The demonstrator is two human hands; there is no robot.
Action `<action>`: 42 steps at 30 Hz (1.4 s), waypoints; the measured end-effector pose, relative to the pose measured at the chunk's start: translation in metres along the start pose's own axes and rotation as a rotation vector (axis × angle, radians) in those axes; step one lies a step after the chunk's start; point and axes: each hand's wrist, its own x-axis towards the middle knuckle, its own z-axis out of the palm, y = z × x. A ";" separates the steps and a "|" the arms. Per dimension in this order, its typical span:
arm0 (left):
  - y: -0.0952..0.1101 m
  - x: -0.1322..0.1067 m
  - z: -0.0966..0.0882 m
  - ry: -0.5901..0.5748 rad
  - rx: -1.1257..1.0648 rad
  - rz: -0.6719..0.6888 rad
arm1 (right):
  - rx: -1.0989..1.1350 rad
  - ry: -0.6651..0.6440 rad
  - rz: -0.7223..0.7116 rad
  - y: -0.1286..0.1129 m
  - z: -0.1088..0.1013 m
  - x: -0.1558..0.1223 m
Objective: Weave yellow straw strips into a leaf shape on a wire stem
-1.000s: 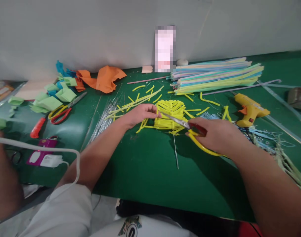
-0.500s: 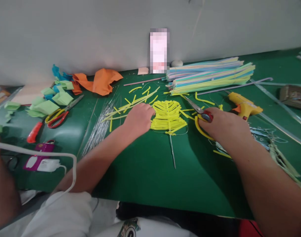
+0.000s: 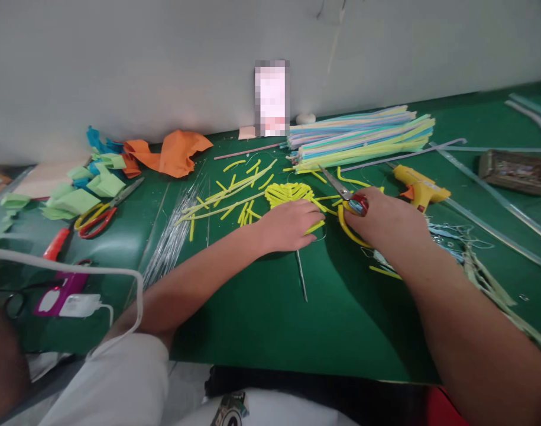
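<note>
A leaf shape of bent yellow pipe cleaners (image 3: 290, 193) lies on the green table, with a thin wire stem (image 3: 301, 277) running toward me. Across its lower part lies my left hand (image 3: 294, 226), fingers curled over the strips at the right edge and hiding much of it. My right hand (image 3: 383, 222) grips scissors (image 3: 339, 184) with red and yellow handles, just right of the leaf. Their blades point up and left. Cut yellow pipe cleaner pieces (image 3: 248, 213) are scattered left of the leaf, and others lie near the scissors.
Behind lie bundled pastel pipe cleaners (image 3: 363, 139) and a propped phone (image 3: 272, 97). At right are a yellow glue gun (image 3: 423, 186) and clear glue sticks (image 3: 496, 228). Leftward are silver wires (image 3: 175, 239), a second pair of scissors (image 3: 106, 213), orange paper (image 3: 177, 154) and a white cable (image 3: 75, 265).
My left hand has moved right, from the leaf's left edge to over its lower part. Short yellow pieces now show where it was. My right hand still holds the scissors; the view has shifted slightly.
</note>
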 end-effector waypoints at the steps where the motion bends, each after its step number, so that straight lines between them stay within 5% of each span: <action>1: 0.000 0.003 0.000 -0.019 0.016 0.007 | 0.005 0.009 0.018 0.001 0.002 0.002; 21: 0.007 0.016 0.018 0.077 0.440 0.127 | -0.008 0.013 0.028 0.003 0.008 0.007; 42: 0.026 0.024 0.006 -0.061 0.336 -0.061 | -0.017 -0.015 0.017 0.001 0.006 0.006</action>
